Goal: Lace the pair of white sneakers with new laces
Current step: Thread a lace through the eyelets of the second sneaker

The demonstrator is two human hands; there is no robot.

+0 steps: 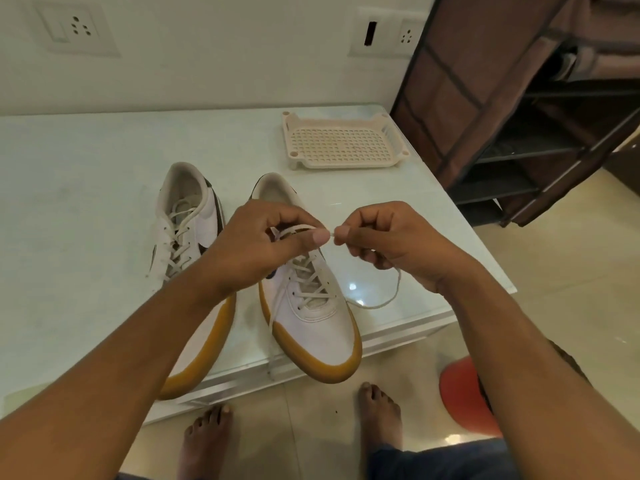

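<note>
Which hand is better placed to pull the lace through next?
Probably right: the right hand pinches the lace with slack trailing beside the sneaker, while the left hand steadies a loop.

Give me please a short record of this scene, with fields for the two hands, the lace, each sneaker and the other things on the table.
left hand: pinches the lace above the right sneaker
right hand: pinches the same lace, close to the left thumb
lace: crossed through the lower eyelets; a loose part lies on the table
left sneaker: laces crossed, partly behind the left forearm
tray: beige, perforated, far right of the table
</note>
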